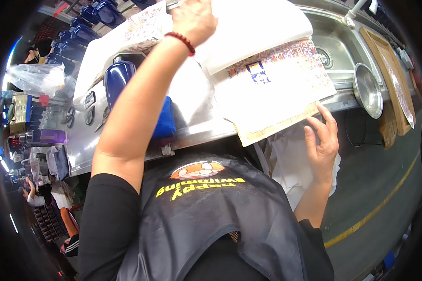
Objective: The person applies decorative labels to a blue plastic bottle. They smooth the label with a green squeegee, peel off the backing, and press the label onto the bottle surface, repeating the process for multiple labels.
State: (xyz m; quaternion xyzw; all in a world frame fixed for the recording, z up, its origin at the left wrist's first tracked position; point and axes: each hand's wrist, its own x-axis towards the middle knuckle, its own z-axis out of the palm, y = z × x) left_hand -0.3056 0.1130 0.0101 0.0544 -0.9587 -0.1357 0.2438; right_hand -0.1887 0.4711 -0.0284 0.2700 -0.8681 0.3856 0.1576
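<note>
My left hand, with a red bead bracelet at the wrist, is at the top over white paper sheets; its fingertips are partly cut off, so its grip cannot be told. My right hand has its fingers apart beside the corner of a stack of patterned decal sheets, near or touching its edge. A large white sheet lies partly over that stack. Under my left forearm a glossy dark blue bottle is partly hidden, with a blue cloth near it. More patterned paper lies at the upper left.
Scissors and a cutter lie on the steel table. At the right are a steel sink, a metal bowl and a wooden frame. Several blue bottles stand at the upper left. White papers hang below the edge.
</note>
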